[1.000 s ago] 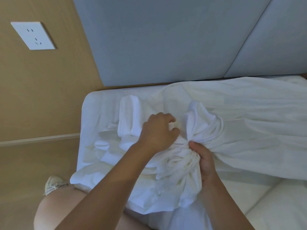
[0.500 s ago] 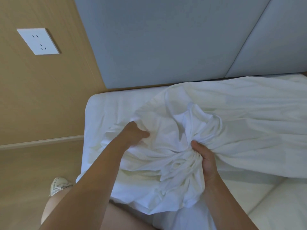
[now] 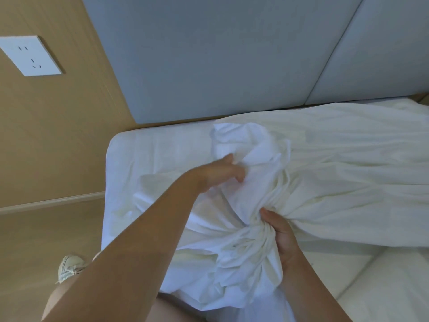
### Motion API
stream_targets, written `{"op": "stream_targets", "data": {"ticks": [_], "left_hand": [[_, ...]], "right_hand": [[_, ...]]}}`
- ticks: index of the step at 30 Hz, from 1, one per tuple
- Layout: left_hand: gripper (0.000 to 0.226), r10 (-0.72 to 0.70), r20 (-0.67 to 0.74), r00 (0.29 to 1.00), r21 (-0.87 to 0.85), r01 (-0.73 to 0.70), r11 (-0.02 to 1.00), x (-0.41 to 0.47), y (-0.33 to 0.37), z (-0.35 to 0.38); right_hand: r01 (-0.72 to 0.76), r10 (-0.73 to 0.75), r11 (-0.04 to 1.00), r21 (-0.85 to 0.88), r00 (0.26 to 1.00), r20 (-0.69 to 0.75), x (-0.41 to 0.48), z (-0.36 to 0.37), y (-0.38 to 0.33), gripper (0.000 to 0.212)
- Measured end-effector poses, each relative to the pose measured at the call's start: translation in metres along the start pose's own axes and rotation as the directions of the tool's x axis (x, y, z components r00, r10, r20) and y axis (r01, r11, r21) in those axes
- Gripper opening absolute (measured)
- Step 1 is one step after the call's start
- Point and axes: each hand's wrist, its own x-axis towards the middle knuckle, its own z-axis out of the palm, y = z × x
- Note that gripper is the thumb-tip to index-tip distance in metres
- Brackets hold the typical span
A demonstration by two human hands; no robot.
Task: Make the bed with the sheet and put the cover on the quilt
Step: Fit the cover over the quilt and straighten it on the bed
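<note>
White cover (image 3: pixel 336 173) lies crumpled over the centre and right of the frame on the bed (image 3: pixel 144 154), spreading out to the right edge. One gathered bunch of it sits at lower centre. Right hand (image 3: pixel 282 235), lower centre-right, grips that bunch: fingers (image 3: pixel 269 213) curled tight round the twisted neck of fabric, pressed together. Left hand (image 3: pixel 217 174), centre of frame, is motion-blurred, with its arm running in from the lower left. Its fingers are bent against a raised fold of the cover; cannot tell if they pinch it. Bare sheeted mattress corner shows left of the hands. Grey padded headboard (image 3: pixel 209 54) fills the top, in two panels. Wall socket (image 3: pixel 30 55) on a tan wall, upper left. Pale shoe (image 3: pixel 69 267) on the floor, lower left.
</note>
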Motion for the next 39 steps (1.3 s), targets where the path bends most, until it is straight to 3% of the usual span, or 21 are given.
{"op": "stream_targets", "data": {"ticks": [2,4,7,9,10,12,14,16,18,21,23,24,25,27,29,31,33,34,35,37,39], "left_hand": [[0.072,-0.096,0.053,0.994,-0.020,0.097,0.995,0.006,-0.024,0.007],[0.052,-0.082,0.048,0.995,-0.013,0.082,0.997,0.009,-0.037,0.012],[0.049,-0.013,-0.099,0.995,0.096,0.022,0.995,0.015,-0.050,0.016],[0.037,0.065,-0.214,0.975,0.073,-0.050,0.996,0.015,-0.049,0.014],[0.032,0.070,-0.287,0.955,-0.010,-0.076,0.997,0.011,-0.045,0.010],[0.026,-0.013,-0.376,0.926,-0.358,-0.132,0.924,0.002,-0.032,-0.004],[0.020,-0.017,-0.316,0.949,-0.674,-0.212,0.708,-0.007,-0.021,-0.020],[0.026,0.087,-0.227,0.970,-0.784,-0.235,0.574,-0.016,-0.012,-0.025],[0.032,0.150,-0.094,0.984,-0.762,-0.168,0.626,-0.022,-0.004,-0.019],[0.024,0.107,0.062,0.992,-0.613,-0.047,0.788,-0.025,0.003,0.003],[0.026,0.091,0.070,0.993,-0.284,-0.068,0.956,-0.020,-0.002,0.018],[0.027,0.101,0.054,0.993,-0.153,-0.092,0.984,-0.018,-0.003,0.024],[0.029,0.125,0.012,0.992,-0.109,-0.123,0.986,-0.019,-0.004,0.025],[0.026,0.147,-0.108,0.983,-0.265,-0.171,0.949,-0.027,-0.006,0.010],[0.020,0.060,-0.359,0.932,-0.471,-0.236,0.850,-0.037,-0.016,-0.024],[0.018,-0.168,-0.617,0.768,-0.554,-0.273,0.787,-0.045,-0.034,-0.065],[0.020,-0.399,-0.719,0.570,-0.605,-0.230,0.763,-0.052,-0.056,-0.093],[0.019,-0.453,-0.716,0.531,-0.632,-0.217,0.744,-0.054,-0.064,-0.099],[0.016,-0.459,-0.706,0.539,-0.641,-0.211,0.738,-0.054,-0.070,-0.102],[0.008,-0.371,-0.653,0.660,-0.633,-0.208,0.745,-0.054,-0.071,-0.097],[0.025,-0.275,-0.618,0.736,-0.618,-0.240,0.749,-0.051,-0.067,-0.084]], "right_hand": [[-0.009,0.005,0.999,0.048,0.997,0.076,0.002,0.002,0.001,0.071],[0.011,-0.016,0.998,0.060,0.997,0.081,0.005,0.002,0.003,0.066],[0.071,-0.077,0.996,0.051,0.990,0.120,0.005,0.002,0.005,0.066],[0.120,-0.136,0.987,0.105,0.979,0.155,0.007,-0.002,0.000,0.066],[0.177,-0.185,0.981,0.078,0.976,0.118,0.008,-0.001,-0.003,0.063],[0.317,-0.336,0.939,0.131,0.926,0.173,0.012,-0.007,-0.009,0.051],[0.302,-0.326,0.932,0.201,0.941,0.096,0.009,-0.020,-0.014,0.054],[0.285,-0.315,0.937,0.200,0.939,0.139,0.012,-0.012,-0.007,0.051],[0.250,-0.261,0.962,0.109,0.960,0.104,0.007,-0.006,-0.006,0.059],[0.224,-0.238,0.965,0.133,0.966,0.097,0.005,-0.007,-0.003,0.066],[0.199,-0.202,0.976,0.088,0.979,0.032,0.008,-0.016,-0.001,0.057],[0.193,-0.196,0.976,0.096,0.980,0.020,0.007,-0.014,0.000,0.051],[0.187,-0.194,0.977,0.104,0.979,0.064,0.005,-0.014,0.000,0.049],[0.156,-0.171,0.979,0.133,0.979,0.110,0.006,-0.015,-0.004,0.062],[0.154,-0.156,0.984,0.089,0.988,0.019,0.007,-0.011,-0.005,0.082],[0.105,-0.104,0.993,0.054,0.994,-0.018,0.009,-0.007,-0.004,0.087],[0.079,-0.078,0.997,0.016,0.995,-0.069,0.010,-0.006,-0.004,0.094],[0.071,-0.071,0.998,-0.003,0.994,-0.086,0.009,-0.003,-0.003,0.101],[0.060,-0.061,0.998,-0.016,0.993,-0.101,0.009,-0.002,-0.002,0.108],[0.038,-0.044,0.998,-0.050,0.992,-0.122,0.008,-0.004,0.001,0.115],[0.028,-0.038,0.997,-0.070,0.990,-0.138,0.007,-0.007,0.004,0.116]]}}
